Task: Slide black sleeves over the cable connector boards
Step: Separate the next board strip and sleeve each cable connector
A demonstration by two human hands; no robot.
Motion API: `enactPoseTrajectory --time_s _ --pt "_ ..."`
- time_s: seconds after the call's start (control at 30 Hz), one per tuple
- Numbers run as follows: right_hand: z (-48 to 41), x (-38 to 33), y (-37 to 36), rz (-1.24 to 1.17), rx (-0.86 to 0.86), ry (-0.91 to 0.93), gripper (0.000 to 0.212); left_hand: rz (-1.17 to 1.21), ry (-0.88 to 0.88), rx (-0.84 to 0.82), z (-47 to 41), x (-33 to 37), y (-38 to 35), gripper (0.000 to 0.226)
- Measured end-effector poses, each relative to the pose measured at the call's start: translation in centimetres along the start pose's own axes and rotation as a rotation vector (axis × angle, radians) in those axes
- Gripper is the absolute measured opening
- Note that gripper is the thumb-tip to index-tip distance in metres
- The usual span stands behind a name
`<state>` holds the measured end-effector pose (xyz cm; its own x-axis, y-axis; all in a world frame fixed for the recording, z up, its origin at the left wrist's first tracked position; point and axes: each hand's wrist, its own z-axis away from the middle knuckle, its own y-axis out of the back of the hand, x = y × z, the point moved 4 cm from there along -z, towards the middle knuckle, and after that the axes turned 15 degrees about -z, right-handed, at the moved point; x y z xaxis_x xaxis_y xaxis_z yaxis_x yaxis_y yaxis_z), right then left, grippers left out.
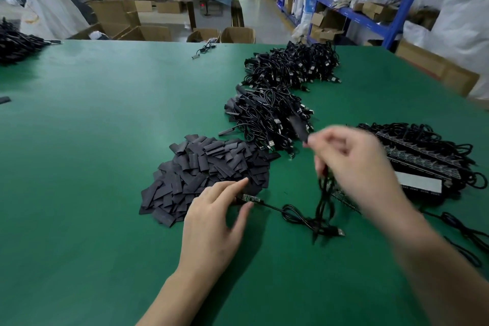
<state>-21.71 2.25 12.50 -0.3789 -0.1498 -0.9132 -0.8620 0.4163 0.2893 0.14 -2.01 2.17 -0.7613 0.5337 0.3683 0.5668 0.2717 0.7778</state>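
Observation:
A heap of flat black sleeves [203,180] lies on the green table [92,167]. My left hand [214,219] pinches a small green connector board [250,198] at the heap's near right edge; its black cable [296,216] runs right to a USB plug [340,232]. My right hand [354,164], blurred, is raised and grips a sleeved cable: the black sleeved end [299,127] sticks up past the fingertips and the cable's loops [324,201] hang below the hand.
Two piles of finished black cables [267,114] [293,66] lie beyond the sleeves. Rows of unsleeved boards with cables [420,159] sit at the right. One loose cable [203,50] lies far back. Another dark pile [16,42] is at the far left edge.

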Motion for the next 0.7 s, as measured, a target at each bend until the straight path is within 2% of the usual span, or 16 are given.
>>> enactPoseTrajectory --time_s 0.07,0.13,0.23,0.27,0.33,0.4,0.47,0.57,0.7 --pt "-4.6 -2.3 0.5 0.148 0.076 0.108 0.022 -0.057 0.014 -0.025 0.0 -0.4 -0.3 0.038" --pt "-9.5 -3.7 -0.1 0.300 0.094 0.132 0.016 -0.082 0.035 -0.032 -0.1 -0.8 -0.4 0.033" --pt "-13.0 -3.6 -2.2 0.575 -0.031 0.086 0.038 -0.084 0.107 0.001 -0.3 -1.8 -0.2 0.024" --pt "-12.6 -3.1 -2.9 0.616 -0.083 0.087 0.041 -0.082 0.131 0.012 -0.5 -2.2 -0.1 0.022" --pt "-9.7 -1.4 -4.7 0.631 -0.223 0.103 0.030 -0.082 0.168 0.033 -0.7 -2.8 0.1 0.018" --pt "-5.3 1.5 -6.3 0.625 -0.393 0.028 0.019 -0.080 0.187 0.044 -0.9 -3.1 0.2 0.017" --pt "-1.1 4.1 -7.4 0.624 -0.485 -0.057 0.020 -0.107 0.184 0.045 -1.0 -3.1 0.1 0.018" --pt "2.0 6.5 -8.5 0.663 -0.408 -0.061 0.031 -0.179 0.166 0.026 -0.9 -3.0 -0.2 0.025" --pt "3.0 6.8 -9.5 0.634 -0.308 0.013 0.017 -0.298 0.166 -0.038 -0.9 -3.1 -0.7 0.039"
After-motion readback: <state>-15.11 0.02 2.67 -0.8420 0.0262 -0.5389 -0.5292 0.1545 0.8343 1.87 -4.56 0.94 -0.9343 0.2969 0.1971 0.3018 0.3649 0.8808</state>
